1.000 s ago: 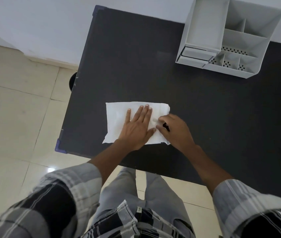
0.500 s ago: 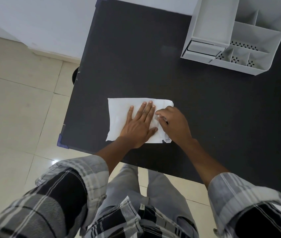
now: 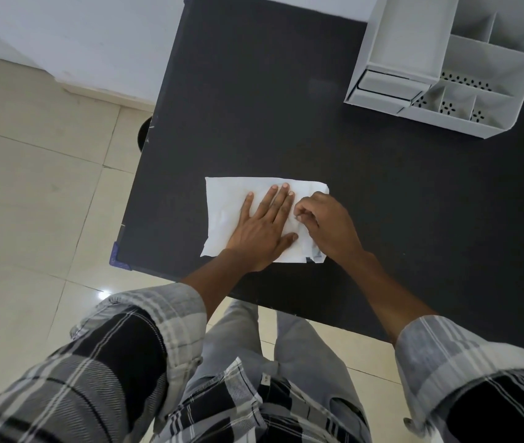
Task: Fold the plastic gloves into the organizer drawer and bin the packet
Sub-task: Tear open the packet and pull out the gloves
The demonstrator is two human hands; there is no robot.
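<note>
I am looking down from head height at a black table (image 3: 286,107) that is filling the middle and right of the frame. A white sheet of folded plastic gloves (image 3: 228,203) is lying flat on the table just below the frame's centre, close to the table's near edge.

My left hand (image 3: 262,228) is pressing flat on the gloves, palm down, fingers stretched out and slightly spread, pointing toward the top of the frame. My right hand (image 3: 327,225) is sitting at the right end of the same sheet, right beside my left hand. Its fingers are curled in and its fingertips are pinching the plastic near the tip of my left index finger; I cannot tell how much material it is gripping. The lower right corner of the sheet is looking creased, with a small dark patch showing at its edge.

A pale grey organizer (image 3: 465,59) is standing on the table in the upper right of the frame, well apart from the gloves. It is showing several open compartments, some with perforated floors, and a small drawer (image 3: 388,86) at its lower left is sitting pushed in.

My rolled plaid sleeves are filling the bottom corners of the frame, and my grey trousers are showing between them. Cream floor tiles (image 3: 30,187) are covering the left side. A dark round object (image 3: 144,132) is peeking out from under the table's left edge; too little of it is showing to say what it is.
</note>
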